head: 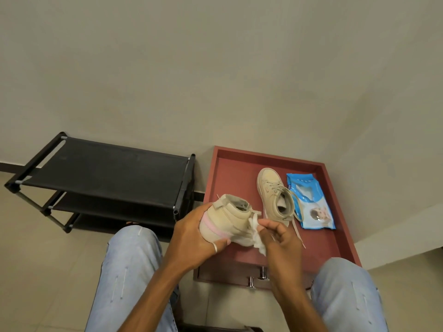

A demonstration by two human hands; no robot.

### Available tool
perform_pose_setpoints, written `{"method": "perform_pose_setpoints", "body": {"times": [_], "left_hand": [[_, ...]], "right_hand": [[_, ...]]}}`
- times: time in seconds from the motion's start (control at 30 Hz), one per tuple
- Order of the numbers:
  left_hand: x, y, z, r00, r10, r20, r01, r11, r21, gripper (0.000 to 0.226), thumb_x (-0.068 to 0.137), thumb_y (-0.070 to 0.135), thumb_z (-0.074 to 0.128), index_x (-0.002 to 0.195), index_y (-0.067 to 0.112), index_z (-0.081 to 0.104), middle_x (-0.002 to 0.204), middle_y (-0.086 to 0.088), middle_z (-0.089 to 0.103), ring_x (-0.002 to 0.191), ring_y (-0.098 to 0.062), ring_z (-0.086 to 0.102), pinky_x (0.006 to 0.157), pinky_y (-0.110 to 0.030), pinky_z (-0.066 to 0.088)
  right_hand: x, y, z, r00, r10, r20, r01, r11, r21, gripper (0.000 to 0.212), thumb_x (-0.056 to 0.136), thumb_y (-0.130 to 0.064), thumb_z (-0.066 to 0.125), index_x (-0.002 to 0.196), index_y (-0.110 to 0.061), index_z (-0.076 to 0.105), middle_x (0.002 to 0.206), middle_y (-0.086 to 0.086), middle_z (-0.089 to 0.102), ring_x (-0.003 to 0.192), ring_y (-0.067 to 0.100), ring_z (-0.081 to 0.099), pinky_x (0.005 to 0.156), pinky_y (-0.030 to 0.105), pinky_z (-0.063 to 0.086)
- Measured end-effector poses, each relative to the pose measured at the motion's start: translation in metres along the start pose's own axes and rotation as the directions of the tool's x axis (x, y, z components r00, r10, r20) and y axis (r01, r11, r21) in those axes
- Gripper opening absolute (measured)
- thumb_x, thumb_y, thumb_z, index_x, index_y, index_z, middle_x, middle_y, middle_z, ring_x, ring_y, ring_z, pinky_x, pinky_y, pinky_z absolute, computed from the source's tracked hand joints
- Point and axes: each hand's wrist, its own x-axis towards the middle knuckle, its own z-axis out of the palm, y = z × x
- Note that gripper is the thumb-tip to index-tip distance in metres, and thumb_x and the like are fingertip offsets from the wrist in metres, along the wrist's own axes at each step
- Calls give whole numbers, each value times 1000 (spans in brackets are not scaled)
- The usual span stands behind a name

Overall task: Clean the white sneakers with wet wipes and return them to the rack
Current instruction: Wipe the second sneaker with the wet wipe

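My left hand (191,236) grips a cream-white high-top sneaker (230,216) by its heel, which carries a pink strip; the shoe is held in the air over the red tray's near left part. My right hand (280,236) pinches a crumpled white wet wipe (256,238) against the sneaker's side. The second sneaker (275,195) lies on the red tray (335,236), toe pointing away, laces loose. A blue wet-wipe pack (311,202) lies flat to its right. The black shoe rack (107,173) stands to the left with bare shelves.
My knees in light jeans (129,264) sit on either side of the tray. The tray's front edge has two metal knobs (257,276). A plain wall rises behind the rack and tray. Pale floor tiles (36,259) lie left of my legs.
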Motion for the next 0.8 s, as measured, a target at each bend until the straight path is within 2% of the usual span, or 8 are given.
{"method": "perform_pose_setpoints", "body": {"times": [0.1,0.17,0.3,0.4,0.5,0.67,0.73,0.8], "left_hand": [[-5,6,3,986,121,-118,-105,985,136,81,62,32,91,135,23,56,128,17,61,118,0,55,98,-12,42],[-8,9,9,969,190,-155,-157,966,207,80,64,35,89,135,17,56,128,11,60,117,-5,53,98,-12,40],[-15,17,24,923,353,-151,-292,901,320,77,69,36,84,134,10,51,130,0,57,114,-16,52,91,-22,49],[-17,19,36,861,503,-76,-438,810,390,69,81,34,78,135,6,45,134,-5,55,120,-22,52,101,-32,50],[-23,27,53,790,612,-21,-556,732,393,64,84,22,76,135,4,42,135,-6,51,126,-26,53,118,-32,34],[-30,34,59,766,628,138,-633,699,333,80,86,40,76,143,10,28,147,-8,39,141,-23,38,120,-39,31],[-30,32,50,836,522,168,-547,773,321,96,78,62,76,146,16,27,149,-7,35,143,-23,36,122,-40,24],[-26,32,38,956,289,52,-292,925,242,94,74,77,68,144,23,35,149,0,30,141,-18,35,118,-33,29]], "right_hand": [[-12,-3,13,999,-43,-26,43,999,-7,24,89,2,61,90,-21,71,87,-10,74,88,8,68,81,29,54],[-17,-3,20,1000,-23,-22,23,999,28,23,91,-1,60,92,-20,70,87,-6,74,87,13,69,74,29,55],[-28,-15,22,996,75,39,-80,986,144,9,95,-24,61,101,-21,66,89,-5,75,80,6,70,65,20,53],[-32,-21,15,963,136,231,-198,942,272,33,88,-41,64,116,-24,63,105,-1,74,97,16,71,83,40,57],[-31,-21,6,939,214,268,-297,898,323,45,79,-48,70,119,-27,64,108,3,74,101,25,70,91,54,52],[-18,-20,-21,902,303,308,-408,833,375,50,76,-43,74,118,-16,67,111,17,71,93,31,68,66,38,55],[-7,-21,-36,897,296,327,-409,838,361,43,80,-39,69,118,-19,65,109,15,72,90,29,67,72,39,52],[6,-23,-50,891,281,358,-405,847,343,35,85,-33,63,117,-20,63,109,15,72,91,30,65,75,42,51]]}}
